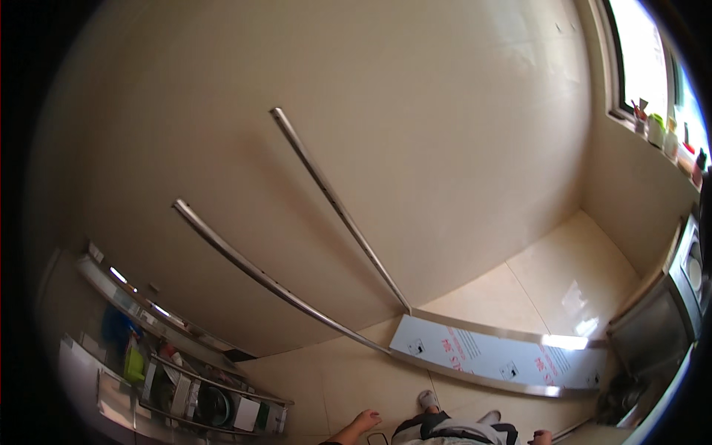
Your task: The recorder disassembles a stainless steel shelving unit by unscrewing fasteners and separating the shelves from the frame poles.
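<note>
My left hand (368,419) is low in the view, over the tiled floor, with its fingers loosely apart and nothing visible in them. At the bottom edge, my right hand (542,437) shows only in part, and its fingers are too small to read. Ahead of my feet lies a long metal shelf panel (475,351) covered in pale blue film with red print. From its left end, two bare steel posts rise: a nearer post (259,276) and a farther post (330,194), with small holes along them. Neither hand touches the panel or the posts.
A plain beige wall (445,148) stands behind the posts. To the left is a rack (215,404) with bowls, boxes and a green item. At right are a steel cabinet (653,326), dark pots (621,397) and a windowsill with bottles (656,130).
</note>
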Tool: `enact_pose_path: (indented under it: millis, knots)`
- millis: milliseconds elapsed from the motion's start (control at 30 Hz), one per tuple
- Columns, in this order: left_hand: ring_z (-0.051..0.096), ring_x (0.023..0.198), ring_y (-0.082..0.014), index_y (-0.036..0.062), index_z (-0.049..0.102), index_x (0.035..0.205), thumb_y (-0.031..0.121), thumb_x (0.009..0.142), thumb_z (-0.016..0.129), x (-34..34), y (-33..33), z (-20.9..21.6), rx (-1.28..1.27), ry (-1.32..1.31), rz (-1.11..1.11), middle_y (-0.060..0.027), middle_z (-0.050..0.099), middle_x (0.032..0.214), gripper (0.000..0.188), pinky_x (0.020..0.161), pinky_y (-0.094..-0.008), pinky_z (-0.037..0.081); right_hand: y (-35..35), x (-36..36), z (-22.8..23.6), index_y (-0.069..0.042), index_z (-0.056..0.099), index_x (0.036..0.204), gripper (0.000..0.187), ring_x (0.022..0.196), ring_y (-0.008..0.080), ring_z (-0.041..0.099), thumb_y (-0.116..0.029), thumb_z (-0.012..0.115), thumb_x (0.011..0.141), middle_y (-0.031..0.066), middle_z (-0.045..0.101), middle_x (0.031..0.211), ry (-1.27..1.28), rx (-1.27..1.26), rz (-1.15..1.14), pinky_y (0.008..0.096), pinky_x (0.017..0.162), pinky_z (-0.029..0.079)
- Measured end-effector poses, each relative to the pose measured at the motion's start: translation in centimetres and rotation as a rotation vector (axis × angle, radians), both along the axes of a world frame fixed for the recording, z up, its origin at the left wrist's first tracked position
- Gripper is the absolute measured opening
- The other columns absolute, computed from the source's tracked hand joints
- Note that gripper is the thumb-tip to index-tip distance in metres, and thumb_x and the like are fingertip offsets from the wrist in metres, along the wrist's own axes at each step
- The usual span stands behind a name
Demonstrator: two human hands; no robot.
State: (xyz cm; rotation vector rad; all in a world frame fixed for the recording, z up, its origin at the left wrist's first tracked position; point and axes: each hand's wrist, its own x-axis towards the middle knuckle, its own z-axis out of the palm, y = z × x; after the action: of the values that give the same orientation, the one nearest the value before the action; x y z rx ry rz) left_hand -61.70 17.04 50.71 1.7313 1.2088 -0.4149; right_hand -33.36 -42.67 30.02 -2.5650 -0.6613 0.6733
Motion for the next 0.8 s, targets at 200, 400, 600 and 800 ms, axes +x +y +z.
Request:
enact_pose_path:
  millis: [200, 400, 600, 800]
  knots:
    - [0.058, 0.084, -0.0184, 0.0009, 0.054, 0.108, 0.026, 0.07, 0.068, 0.3, 0.3, 0.4, 0.02, -0.043, -0.009, -0.0102, 0.061, 0.093, 0.047, 0.075, -0.0293, 0.046, 6.0, 2.5, 10.4, -0.002, 0.061, 0.095, 0.04, 0.091, 0.0313, 0.055, -0.022, 0.07, 0.061, 0.0186, 0.061, 0.092, 0.239, 0.017, -0.181, 0.0391, 0.082, 0.043]
    - [0.058, 0.086, -0.018, 0.0023, 0.055, 0.106, 0.022, 0.072, 0.068, -1.7, 1.1, -4.1, 0.06, -0.113, 0.052, -0.011, 0.061, 0.095, 0.041, 0.076, -0.031, 0.047, 10.9, 4.1, 8.7, -0.005, 0.056, 0.08, 0.008, 0.059, 0.0202, 0.057, 0.0, 0.05, 0.077, 0.0099, 0.056, 0.072, 0.414, 0.386, -0.605, 0.0335, 0.044, 0.047]
    - [0.059, 0.084, -0.0198, -0.0001, 0.055, 0.106, 0.023, 0.069, 0.067, -2.3, 0.0, -3.3, -0.081, -0.027, 0.119, -0.0123, 0.061, 0.094, 0.045, 0.072, -0.0299, 0.047, 12.7, 1.4, 14.7, -0.003, 0.048, 0.093, 0.025, 0.048, 0.0215, 0.057, 0.01, 0.04, 0.074, 0.0116, 0.054, 0.066, 0.563, 0.295, -0.792, 0.0323, 0.039, 0.043]
    - [0.06, 0.078, -0.0191, 0.0006, 0.056, 0.105, 0.023, 0.069, 0.067, -2.6, -0.7, -4.0, -0.109, 0.038, 0.066, -0.0112, 0.062, 0.089, 0.044, 0.07, -0.0299, 0.048, 11.4, -0.3, 16.6, 0.001, 0.053, 0.081, 0.012, 0.046, 0.0203, 0.056, 0.005, 0.044, 0.074, 0.0131, 0.056, 0.062, 0.614, 0.14, -0.839, 0.0311, 0.037, 0.041]
